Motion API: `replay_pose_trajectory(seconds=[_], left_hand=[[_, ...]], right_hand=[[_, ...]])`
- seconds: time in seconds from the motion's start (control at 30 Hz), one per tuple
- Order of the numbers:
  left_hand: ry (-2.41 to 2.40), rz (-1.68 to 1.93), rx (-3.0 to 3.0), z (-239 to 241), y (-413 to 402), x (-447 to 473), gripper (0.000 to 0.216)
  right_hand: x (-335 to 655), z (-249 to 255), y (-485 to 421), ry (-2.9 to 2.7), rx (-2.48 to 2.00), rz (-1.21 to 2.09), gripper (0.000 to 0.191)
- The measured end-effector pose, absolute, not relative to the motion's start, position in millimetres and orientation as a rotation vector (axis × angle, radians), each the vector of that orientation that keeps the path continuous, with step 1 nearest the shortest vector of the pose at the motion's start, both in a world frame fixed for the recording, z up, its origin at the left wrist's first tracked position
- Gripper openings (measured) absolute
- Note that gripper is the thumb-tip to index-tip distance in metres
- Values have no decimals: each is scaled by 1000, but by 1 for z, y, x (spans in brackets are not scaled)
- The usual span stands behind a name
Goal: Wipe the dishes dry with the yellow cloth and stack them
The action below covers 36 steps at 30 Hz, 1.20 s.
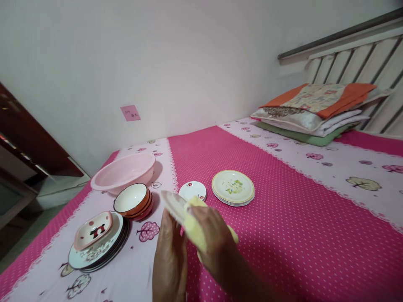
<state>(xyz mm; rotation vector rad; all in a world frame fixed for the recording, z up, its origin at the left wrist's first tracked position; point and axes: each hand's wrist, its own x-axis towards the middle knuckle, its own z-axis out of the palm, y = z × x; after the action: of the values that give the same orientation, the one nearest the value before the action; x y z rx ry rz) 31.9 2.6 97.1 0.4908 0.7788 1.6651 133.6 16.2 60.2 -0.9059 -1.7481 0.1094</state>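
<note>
My left hand (pixel 170 256) grips the lower edge of a tilted white plate (pixel 171 203), held up over the bed. In my right hand (pixel 214 235) is a yellow cloth (pixel 193 228), pressed against the plate's right side. Part of the plate is hidden behind the cloth and fingers. Just beyond lies a small white plate with red flowers (pixel 192 189), seemingly on top of others. To its right sits a stack of yellow-rimmed plates (pixel 233 186) with a green print.
Left of my hands stand stacked brown bowls (pixel 132 199), a pink basin (pixel 126 170), and a stack of dark-edged plates (pixel 75 259) topped by a square pink-rimmed dish (pixel 93 230). Folded bedding and pillows (pixel 315 109) lie at the back right on the bed (pixel 302 218), against the wall.
</note>
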Motion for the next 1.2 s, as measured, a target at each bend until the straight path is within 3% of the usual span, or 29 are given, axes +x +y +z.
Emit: replay_pose_trajectory(seconds=[0.1,0.23,0.37,0.5,0.77,1.03,1.2], left_hand=[[909,1674,731,88,7,25,56],[1316,1868,650,63,19,9,46],[1398,1750,648,55,24,12,47],[1098,1572,740,60,19,29,47],[886,1591,550,50,23,26,63],[871,1716,526,40,32,4,41],[957,1712,533,35,36,1,29]], right_hand=[[152,68,35,-1279,-926,668,42],[168,74,49,-698,-822,1264,70],[170,73,51,-479,-756,1315,82],[164,67,53,-420,-698,1337,82],[157,57,54,-509,-665,1392,79],[172,54,36,-776,-749,1519,59],[177,16,13,-773,-920,1557,51]])
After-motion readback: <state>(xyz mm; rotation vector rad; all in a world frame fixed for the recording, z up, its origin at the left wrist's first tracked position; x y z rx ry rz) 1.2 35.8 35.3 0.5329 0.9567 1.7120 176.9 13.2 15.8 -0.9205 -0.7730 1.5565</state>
